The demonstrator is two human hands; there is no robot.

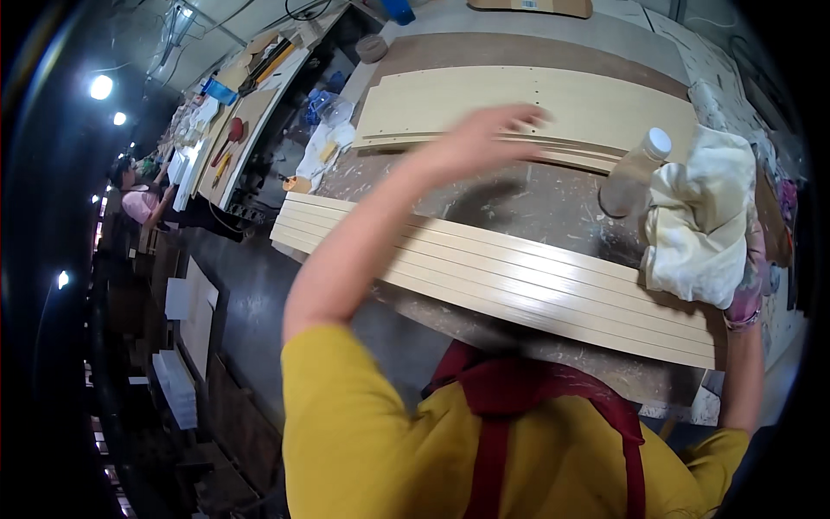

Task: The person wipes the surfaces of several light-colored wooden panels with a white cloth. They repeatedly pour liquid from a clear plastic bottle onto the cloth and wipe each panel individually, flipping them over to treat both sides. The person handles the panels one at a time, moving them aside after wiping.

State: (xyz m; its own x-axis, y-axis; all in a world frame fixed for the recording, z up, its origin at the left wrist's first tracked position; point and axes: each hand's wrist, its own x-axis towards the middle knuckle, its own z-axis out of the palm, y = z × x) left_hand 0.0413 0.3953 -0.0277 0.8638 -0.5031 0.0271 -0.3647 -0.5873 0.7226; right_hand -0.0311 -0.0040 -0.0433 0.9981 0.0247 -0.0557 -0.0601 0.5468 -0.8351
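My left hand [494, 143] reaches across the bench, blurred by motion, its fingers stretched out and nothing seen in them. Below it lie pale cream boards [450, 104] with small dark holes, stacked flat. At the right, my right hand [749, 290], in what looks like a pinkish glove, is closed on a bunched white cloth [702, 221] with yellowish stains. Folds of the cloth hide most of its fingers. A clear bottle with a white cap [624, 180] stands just left of the cloth. Several pale strips [510, 272] lie side by side along the bench's near edge.
The worn brown bench top [553, 208] shows between boards and strips. A round container [372, 48] and crumpled plastic [333, 108] are at the far left. Beyond a gap, another bench [251, 117] holds tools, and a person [143, 203] in pink is beside it.
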